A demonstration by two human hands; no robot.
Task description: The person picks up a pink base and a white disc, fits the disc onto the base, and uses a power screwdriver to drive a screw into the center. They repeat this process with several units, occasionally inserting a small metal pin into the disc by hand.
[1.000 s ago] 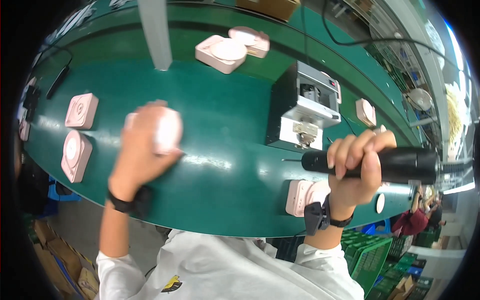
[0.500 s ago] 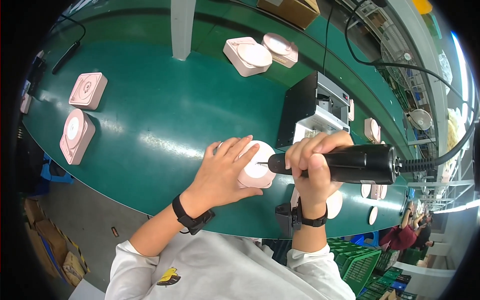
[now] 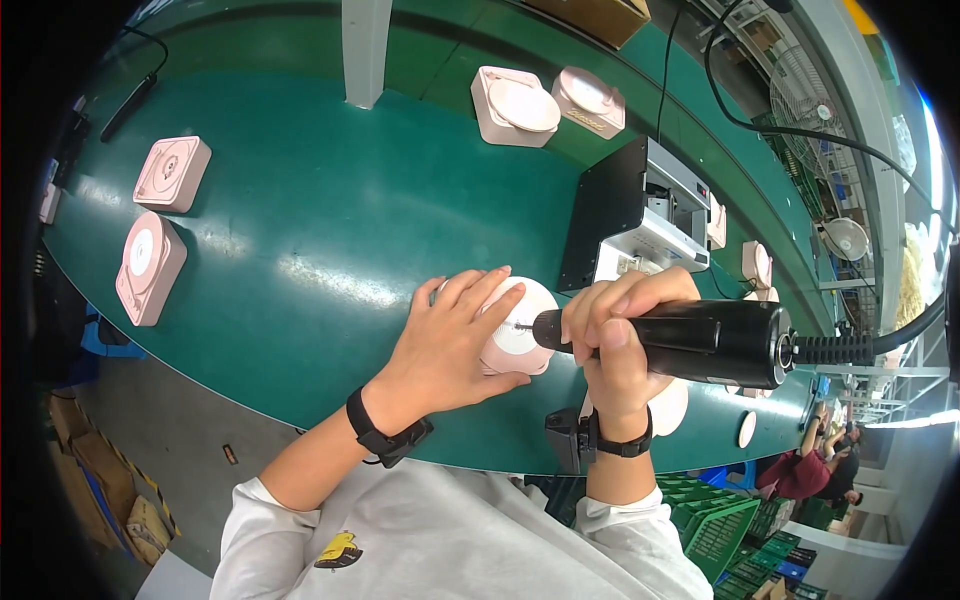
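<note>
My left hand [image 3: 445, 345] lies over a round pink turntable-shaped device [image 3: 530, 362] with a white disc on top. Its fingers spread across the far left of the disc and its thumb presses at the near side, gripping the device against the table. In my right hand [image 3: 622, 335] is a black electric screwdriver [image 3: 715, 343], fingers wrapped around its body. The tool lies nearly level in the view, with its thin bit reaching the middle of the white disc. Whether the bit sits in a screw is too small to tell.
Pink turntable-shaped units stand on the green table [image 3: 230, 330] at the left and at the far side. A black-and-silver machine [image 3: 610, 215] is just beyond my right hand. A thick cable [image 3: 835, 349] trails right from the screwdriver. Green crates [image 3: 715, 535] are at lower right.
The view has shifted slightly, so the far units and the machine appear farther right. The screwdriver's rear end has dipped a little. Both hands keep their hold.
</note>
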